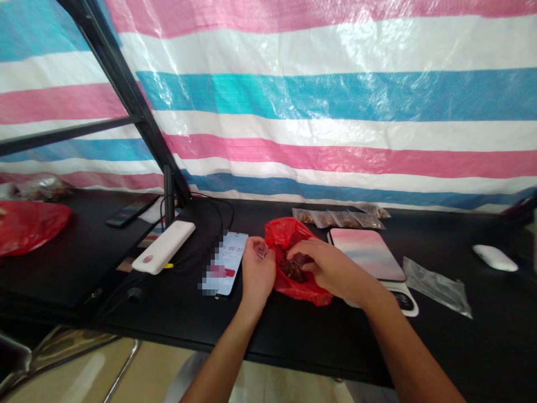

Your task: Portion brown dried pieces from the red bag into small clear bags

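Observation:
A red plastic bag (308, 291) lies spread on the black table with small brown dried pieces (293, 271) inside. My left hand (258, 268) is closed at the bag's left edge, with a crumpled bit of clear plastic bag (260, 249) showing between its fingers. Over the mouth of the red bag, my right hand (325, 263) reaches in from the right. Its fingers curve down toward the brown pieces, and a gap shows between thumb and forefinger. The tips are partly hidden, and I see nothing held between them.
Right of the bag stands a kitchen scale (405, 302) topped by a pink-and-blue plate (364, 252). Behind lie several filled clear packets (344, 219). A flat clear bag (438, 286), white mouse-shaped object (495, 258), phone (230, 263) and white power bank (164, 246) surround the work.

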`<state>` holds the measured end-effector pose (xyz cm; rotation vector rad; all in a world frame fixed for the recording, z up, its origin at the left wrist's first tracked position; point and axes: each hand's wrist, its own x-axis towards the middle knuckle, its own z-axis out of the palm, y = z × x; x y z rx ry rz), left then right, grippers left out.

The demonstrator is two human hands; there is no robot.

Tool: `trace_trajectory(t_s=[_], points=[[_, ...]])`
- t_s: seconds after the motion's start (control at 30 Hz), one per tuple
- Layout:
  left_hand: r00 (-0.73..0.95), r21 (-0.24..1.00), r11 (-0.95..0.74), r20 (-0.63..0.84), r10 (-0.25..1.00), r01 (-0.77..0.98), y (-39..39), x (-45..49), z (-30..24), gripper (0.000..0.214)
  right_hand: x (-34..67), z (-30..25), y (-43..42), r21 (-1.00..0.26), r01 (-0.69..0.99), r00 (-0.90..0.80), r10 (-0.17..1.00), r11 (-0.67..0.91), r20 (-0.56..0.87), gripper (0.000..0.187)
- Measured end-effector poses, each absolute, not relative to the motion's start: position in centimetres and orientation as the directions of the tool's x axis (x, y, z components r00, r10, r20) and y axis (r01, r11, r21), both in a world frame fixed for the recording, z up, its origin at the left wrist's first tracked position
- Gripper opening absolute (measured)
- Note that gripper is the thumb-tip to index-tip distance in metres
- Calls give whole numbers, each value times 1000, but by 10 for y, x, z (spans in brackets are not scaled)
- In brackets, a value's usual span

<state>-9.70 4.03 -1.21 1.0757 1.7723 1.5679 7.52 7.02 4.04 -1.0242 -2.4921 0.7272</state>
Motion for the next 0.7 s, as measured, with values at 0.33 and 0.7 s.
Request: trace_trajectory(t_s=[0.33, 0.7], points=[[-518, 945, -9, 187, 835, 327, 33, -97, 5, 39, 77, 38, 69, -814, 395, -656, 751, 426, 74, 37], [-404, 825, -123, 393, 826, 551, 19, -96, -1, 29, 87, 45, 67, -967, 107, -619, 776, 232, 118, 33]])
